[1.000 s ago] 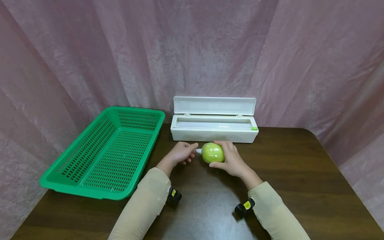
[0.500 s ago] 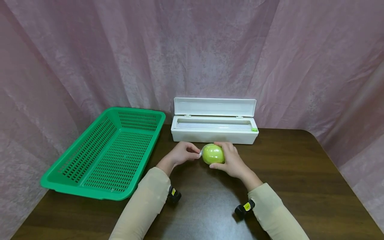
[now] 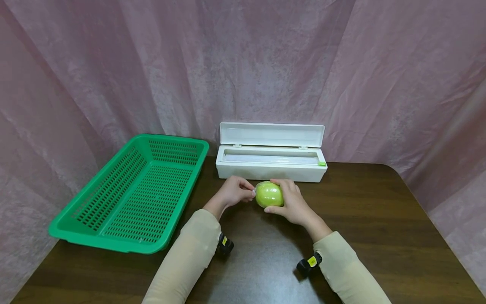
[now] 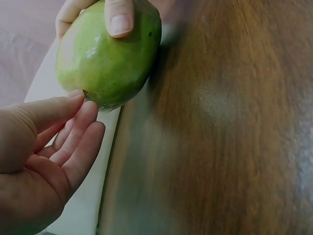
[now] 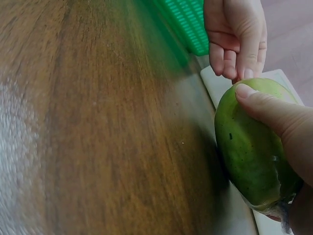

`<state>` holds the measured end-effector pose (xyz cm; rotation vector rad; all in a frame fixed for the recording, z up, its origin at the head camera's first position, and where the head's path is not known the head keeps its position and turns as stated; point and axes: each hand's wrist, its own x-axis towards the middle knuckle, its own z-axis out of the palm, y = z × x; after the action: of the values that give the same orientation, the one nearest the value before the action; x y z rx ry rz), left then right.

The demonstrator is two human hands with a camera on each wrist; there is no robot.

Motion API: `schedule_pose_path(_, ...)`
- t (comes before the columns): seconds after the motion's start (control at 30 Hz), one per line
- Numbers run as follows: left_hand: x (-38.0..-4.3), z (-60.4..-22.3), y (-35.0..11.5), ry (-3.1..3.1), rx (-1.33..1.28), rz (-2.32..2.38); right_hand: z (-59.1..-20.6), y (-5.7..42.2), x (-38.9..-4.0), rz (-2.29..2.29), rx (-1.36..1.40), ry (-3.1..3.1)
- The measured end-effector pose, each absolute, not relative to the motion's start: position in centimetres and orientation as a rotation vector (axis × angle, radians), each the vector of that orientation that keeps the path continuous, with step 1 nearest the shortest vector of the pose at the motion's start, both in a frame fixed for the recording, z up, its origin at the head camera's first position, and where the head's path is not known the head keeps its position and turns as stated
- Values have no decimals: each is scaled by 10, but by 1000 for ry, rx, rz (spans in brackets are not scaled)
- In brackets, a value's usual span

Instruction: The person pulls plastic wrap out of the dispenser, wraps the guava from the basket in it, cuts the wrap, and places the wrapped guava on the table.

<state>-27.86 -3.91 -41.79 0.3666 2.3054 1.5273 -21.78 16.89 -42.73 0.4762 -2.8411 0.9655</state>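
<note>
A green mango (image 3: pixel 269 195) in clear, glossy cling film is held over the table in front of the white box. My right hand (image 3: pixel 293 203) grips it from the right, thumb on the near side and fingers over the far side. At the mango's left end my left hand (image 3: pixel 236 191) pinches the gathered film (image 4: pixel 103 106) between thumb and fingertips, right against the fruit. Most of that gathered end is hidden by the fingers. More crumpled film (image 5: pixel 284 215) sticks out at the opposite end, beside the right palm.
A white cling film box (image 3: pixel 271 172) with its lid (image 3: pixel 271 135) raised stands behind the hands, a roll inside and a green slider at its right end. To the left is a green slotted basket (image 3: pixel 206 147). Pink curtain hangs behind the brown table (image 3: pixel 372 219).
The left hand's fingers have moved in and re-pinched the film closer to the mango, so the white twisted tail seen earlier is now mostly covered. The right hand and mango stay nearly in place.
</note>
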Motion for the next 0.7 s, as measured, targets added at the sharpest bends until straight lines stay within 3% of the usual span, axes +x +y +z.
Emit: schedule_pose_path(0.7,-276,-415,-45,2207,343,1541,-427,169,-217,977,476,-2819)
